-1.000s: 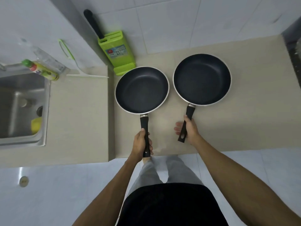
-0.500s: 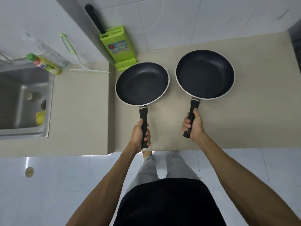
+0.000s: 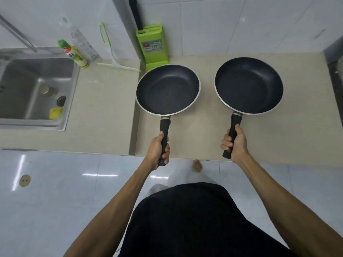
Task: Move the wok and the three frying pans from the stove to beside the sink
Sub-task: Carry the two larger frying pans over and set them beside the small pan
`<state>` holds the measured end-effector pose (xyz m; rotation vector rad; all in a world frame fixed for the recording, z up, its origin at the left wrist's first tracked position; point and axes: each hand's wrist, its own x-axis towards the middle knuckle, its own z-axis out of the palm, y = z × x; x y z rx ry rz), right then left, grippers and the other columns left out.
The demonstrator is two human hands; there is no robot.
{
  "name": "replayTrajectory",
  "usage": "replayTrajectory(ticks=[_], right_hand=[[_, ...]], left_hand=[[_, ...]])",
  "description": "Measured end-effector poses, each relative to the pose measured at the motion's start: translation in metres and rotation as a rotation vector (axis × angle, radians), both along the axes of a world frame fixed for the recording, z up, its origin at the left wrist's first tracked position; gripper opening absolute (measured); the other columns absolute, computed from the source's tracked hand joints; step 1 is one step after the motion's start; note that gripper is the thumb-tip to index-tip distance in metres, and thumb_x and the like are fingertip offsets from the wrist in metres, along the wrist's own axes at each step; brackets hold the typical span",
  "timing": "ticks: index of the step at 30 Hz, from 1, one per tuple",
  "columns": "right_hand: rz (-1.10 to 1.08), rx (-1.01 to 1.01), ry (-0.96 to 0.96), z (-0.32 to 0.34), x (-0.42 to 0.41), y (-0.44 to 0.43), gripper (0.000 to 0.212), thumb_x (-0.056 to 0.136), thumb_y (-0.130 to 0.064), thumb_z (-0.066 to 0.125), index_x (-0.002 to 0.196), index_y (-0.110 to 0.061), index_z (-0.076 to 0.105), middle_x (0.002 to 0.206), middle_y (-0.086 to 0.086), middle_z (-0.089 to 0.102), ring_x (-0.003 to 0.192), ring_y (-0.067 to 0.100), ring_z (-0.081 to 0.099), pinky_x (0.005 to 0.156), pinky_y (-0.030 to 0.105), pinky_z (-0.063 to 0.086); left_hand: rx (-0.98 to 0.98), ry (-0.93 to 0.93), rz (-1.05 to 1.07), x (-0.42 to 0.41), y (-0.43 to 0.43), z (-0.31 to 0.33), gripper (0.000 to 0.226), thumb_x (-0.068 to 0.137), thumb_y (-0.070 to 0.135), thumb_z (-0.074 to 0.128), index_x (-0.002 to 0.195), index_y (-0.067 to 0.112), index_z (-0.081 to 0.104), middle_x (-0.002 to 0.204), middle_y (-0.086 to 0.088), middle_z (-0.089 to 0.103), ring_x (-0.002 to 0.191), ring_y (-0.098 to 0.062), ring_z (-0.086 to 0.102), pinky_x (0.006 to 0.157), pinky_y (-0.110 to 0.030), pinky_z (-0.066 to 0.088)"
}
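Left hand (image 3: 157, 149): closed around handle of left frying pan (image 3: 168, 89). Right hand (image 3: 236, 143): closed around handle of right frying pan (image 3: 248, 85). Both over beige surface (image 3: 289, 130); sink (image 3: 35, 89) at left.

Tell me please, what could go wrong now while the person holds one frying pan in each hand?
The left black frying pan hangs close to the green plastic knife block; swinging it toward the steel sink could knock the block over. The left hand and right hand each grip only a handle, so the right black frying pan may tilt.
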<state>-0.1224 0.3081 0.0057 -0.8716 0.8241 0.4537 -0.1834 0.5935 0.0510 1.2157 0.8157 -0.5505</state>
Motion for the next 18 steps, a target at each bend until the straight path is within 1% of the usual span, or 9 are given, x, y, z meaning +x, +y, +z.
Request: replayTrajectory(ticks=[4,9,14,18], right_hand=[[0.029,-0.036,-0.028,0.01,-0.027,0.016,0.043,0.098,-0.055,0.04,0.074,-0.02,0.047,0.047,-0.007,0.036,0.032,0.007,0.026,0.034,0.02,0.015],[0.071,-0.07,-0.075,0.029,-0.062,0.062,0.043,0.098,-0.055,0.039,0.072,-0.021,0.046,0.046,-0.008,0.035,0.031,0.007,0.026,0.034,0.018,0.015],[0.147,-0.111,-0.123,0.044,-0.102,0.134,0.044,0.098,-0.057,0.04,0.071,-0.022,0.045,0.045,-0.008,0.034,0.031,0.006,0.025,0.035,0.018,0.013],[0.254,-0.109,-0.175,0.058,-0.127,0.206,0.045,0.098,-0.058,0.039,0.071,-0.023,0.044,0.046,-0.008,0.034,0.031,0.006,0.024,0.035,0.016,0.014]], left_hand=[[-0.001,-0.072,0.015,-0.032,0.029,0.01,0.042,0.102,0.052,0.036,0.09,0.014,0.048,0.051,0.0,0.037,0.032,-0.012,0.028,0.034,-0.018,0.031],[-0.021,-0.144,0.067,-0.082,0.084,0.026,0.043,0.102,0.052,0.036,0.085,0.015,0.05,0.05,0.0,0.037,0.03,-0.012,0.027,0.034,-0.017,0.03],[0.03,-0.195,0.167,-0.141,0.161,0.038,0.041,0.102,0.051,0.035,0.086,0.016,0.049,0.05,0.001,0.038,0.032,-0.013,0.028,0.034,-0.018,0.031],[0.048,-0.217,0.262,-0.193,0.221,0.045,0.04,0.1,0.052,0.036,0.085,0.017,0.049,0.05,0.001,0.039,0.033,-0.014,0.028,0.035,-0.019,0.031]])
